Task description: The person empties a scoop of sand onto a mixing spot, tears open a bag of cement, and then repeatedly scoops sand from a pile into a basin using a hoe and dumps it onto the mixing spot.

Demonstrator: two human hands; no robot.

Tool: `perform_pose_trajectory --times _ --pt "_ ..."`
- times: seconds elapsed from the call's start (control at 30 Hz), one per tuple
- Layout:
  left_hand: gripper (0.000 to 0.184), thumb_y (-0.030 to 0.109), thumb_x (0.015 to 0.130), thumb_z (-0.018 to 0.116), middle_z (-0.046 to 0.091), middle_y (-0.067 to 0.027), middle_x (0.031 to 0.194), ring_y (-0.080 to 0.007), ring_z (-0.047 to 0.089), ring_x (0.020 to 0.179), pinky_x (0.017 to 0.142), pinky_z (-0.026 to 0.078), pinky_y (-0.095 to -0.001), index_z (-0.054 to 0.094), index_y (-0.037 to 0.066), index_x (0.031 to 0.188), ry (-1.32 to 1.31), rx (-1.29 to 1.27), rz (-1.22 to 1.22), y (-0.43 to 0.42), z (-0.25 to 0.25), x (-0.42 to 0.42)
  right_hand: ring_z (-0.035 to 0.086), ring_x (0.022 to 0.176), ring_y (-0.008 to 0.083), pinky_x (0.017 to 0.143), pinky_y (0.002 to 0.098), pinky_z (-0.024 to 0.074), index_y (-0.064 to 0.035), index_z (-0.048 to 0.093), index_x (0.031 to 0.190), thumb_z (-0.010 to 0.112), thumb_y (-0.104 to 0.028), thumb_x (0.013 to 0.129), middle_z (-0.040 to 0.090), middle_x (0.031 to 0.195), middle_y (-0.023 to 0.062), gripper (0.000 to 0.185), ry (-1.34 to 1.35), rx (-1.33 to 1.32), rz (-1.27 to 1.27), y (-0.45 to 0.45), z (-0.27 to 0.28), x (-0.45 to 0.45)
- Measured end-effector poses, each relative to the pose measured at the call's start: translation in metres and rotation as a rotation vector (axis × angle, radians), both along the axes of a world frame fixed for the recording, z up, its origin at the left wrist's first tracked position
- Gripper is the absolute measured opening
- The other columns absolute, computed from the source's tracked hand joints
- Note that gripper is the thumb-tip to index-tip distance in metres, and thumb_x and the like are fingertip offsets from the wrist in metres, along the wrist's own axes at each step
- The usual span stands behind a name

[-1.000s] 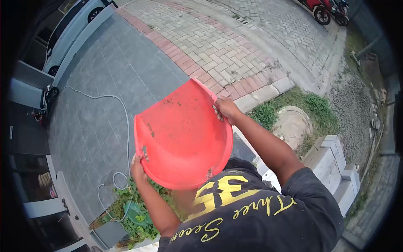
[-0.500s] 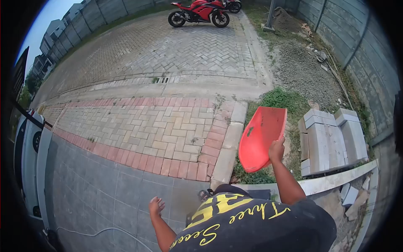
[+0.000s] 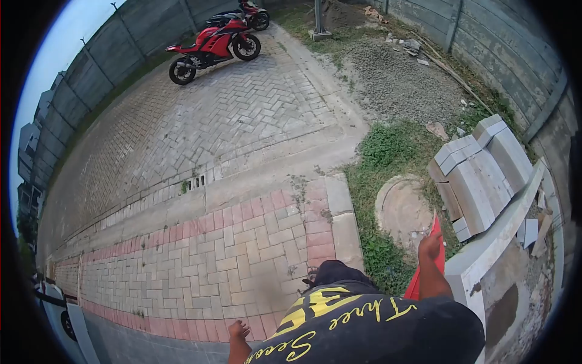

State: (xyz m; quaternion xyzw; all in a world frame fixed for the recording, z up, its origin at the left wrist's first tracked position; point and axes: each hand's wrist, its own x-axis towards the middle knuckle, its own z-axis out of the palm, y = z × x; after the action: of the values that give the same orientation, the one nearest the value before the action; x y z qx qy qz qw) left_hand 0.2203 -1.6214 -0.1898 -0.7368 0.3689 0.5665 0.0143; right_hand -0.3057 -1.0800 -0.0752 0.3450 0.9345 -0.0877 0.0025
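Note:
My right hand (image 3: 429, 245), low on the right, is closed on the edge of a red plastic scoop pan (image 3: 441, 259). The pan hangs beside my leg and shows nearly edge-on, with much of it hidden behind my forearm and body. My left hand (image 3: 239, 330) hangs at my other side over the paving, its fingers loosely curled and slightly apart, with nothing in it.
Stacked pale blocks (image 3: 479, 173) stand on the right beside a low concrete kerb (image 3: 485, 258). A round concrete cover (image 3: 403, 206) lies in the grass. Farther off are a gravel heap (image 3: 403, 79), a red motorcycle (image 3: 215, 48) and a concrete wall (image 3: 509, 54).
I have moved forward from the grey tiles onto the block paving, and my view has turned right. The scoop pan has swung down from in front of me to beside my leg.

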Motion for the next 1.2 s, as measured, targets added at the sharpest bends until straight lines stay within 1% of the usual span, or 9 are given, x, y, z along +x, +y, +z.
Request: perform_pose_trajectory --times 0.3,0.47,0.6,0.77,0.83,0.93,1.0,1.07,1.2 --pt "0.04 0.02 0.093 0.046 0.058 -0.0196 0.116 -0.0338 0.062 0.093 0.073 0.052 -0.0456 0.047 0.0 0.127 -0.094 0.251 -0.07 -0.162 -0.051 -0.251 0.065 0.089 0.0404 0.076 0.0475 0.0521 -0.0035 0.039 0.112 0.057 -0.027 0.092 0.064 0.09 0.0251 0.037 0.001 -0.042 -0.038 -0.126 -0.08 -0.207" --pt "0.04 0.021 0.093 0.048 0.059 -0.0181 0.116 -0.0314 0.063 0.093 0.073 0.052 -0.0447 0.047 0.002 0.128 -0.117 0.243 -0.132 -0.306 -0.138 -0.43 0.063 0.053 0.0331 0.049 0.0439 0.0522 -0.0008 0.033 0.121 0.056 -0.023 0.093 0.062 0.088 0.0243 0.043 0.375 -0.634 -0.404 -0.244 -0.153 -0.317" --pt "0.041 0.022 0.093 0.049 0.059 -0.0168 0.116 -0.0294 0.063 0.093 0.073 0.052 -0.044 0.047 0.003 0.129 0.001 0.082 -0.264 -0.461 -0.173 -0.64 0.06 0.045 0.0308 0.041 0.0395 0.0512 -0.0014 0.026 0.133 0.052 -0.017 0.094 0.062 0.086 0.0218 0.049 0.341 -0.596 -0.656 -0.371 -0.198 -0.391" --pt "0.036 0.018 0.092 0.054 0.062 -0.0133 0.113 -0.0198 0.061 0.093 0.08 0.048 -0.0316 0.052 -0.001 0.123 0.559 -0.746 -1.057 -0.581 -0.008 -1.107 0.067 0.061 0.031 0.048 0.038 0.0545 -0.0044 0.029 0.133 0.051 -0.021 0.093 0.065 0.083 0.019 0.048 0.055 -0.232 -0.689 -0.44 -0.274 -0.509" --pt "0.034 0.018 0.094 0.053 0.062 -0.0133 0.112 -0.0198 0.061 0.094 0.083 0.047 -0.032 0.053 -0.001 0.122 0.825 -0.946 -1.06 -0.601 0.049 -1.222 0.069 0.067 0.031 0.051 0.0386 0.0558 -0.0057 0.032 0.131 0.052 -0.023 0.093 0.066 0.083 0.0179 0.046 -0.055 -0.051 -0.607 -0.448 -0.337 -0.582" --pt "0.034 0.019 0.095 0.052 0.062 -0.0135 0.112 -0.0198 0.061 0.094 0.082 0.048 -0.0318 0.053 -0.001 0.122 1.093 -0.833 -0.852 -0.641 0.043 -1.314 0.07 0.073 0.0315 0.058 0.0435 0.0566 -0.0065 0.035 0.126 0.053 -0.026 0.092 0.067 0.084 0.0162 0.043 -0.087 0.164 -0.5 -0.479 -0.45 -0.72" --pt "0.034 0.018 0.094 0.052 0.062 -0.0129 0.11 -0.0192 0.062 0.089 0.078 0.049 -0.0317 0.052 -0.002 0.122 0.83 -0.611 -0.679 -0.682 -0.043 -1.346 0.069 0.075 0.0333 0.065 0.0474 0.0556 -0.0049 0.039 0.121 0.055 -0.025 0.091 0.068 0.082 0.016 0.039 -0.209 0.035 -0.685 -0.552 -0.445 -0.809" --pt "0.039 0.014 0.09 0.056 0.062 -0.0165 0.109 -0.0203 0.064 0.082 0.065 0.05 -0.0329 0.052 -0.005 0.123 0.215 -0.491 -1.0 -0.741 -0.193 -1.309 0.068 0.076 0.0343 0.066 0.0475 0.0552 -0.0046 0.04 0.119 0.055 -0.025 0.091 0.067 0.084 0.0169 0.037 -0.189 0.017 -0.476 -0.649 -0.356 -0.907" --pt "0.039 0.019 0.09 0.055 0.061 -0.0162 0.111 -0.0236 0.064 0.085 0.069 0.051 -0.0364 0.052 -0.002 0.123 -0.223 0.137 -0.476 -0.832 -0.257 -1.385 0.066 0.088 0.0383 0.075 0.0491 0.0525 0.0025 0.039 0.128 0.052 -0.019 0.092 0.064 0.1 0.0245 0.044 -0.2 -0.064 -0.168 -0.75 -0.282 -1.124"
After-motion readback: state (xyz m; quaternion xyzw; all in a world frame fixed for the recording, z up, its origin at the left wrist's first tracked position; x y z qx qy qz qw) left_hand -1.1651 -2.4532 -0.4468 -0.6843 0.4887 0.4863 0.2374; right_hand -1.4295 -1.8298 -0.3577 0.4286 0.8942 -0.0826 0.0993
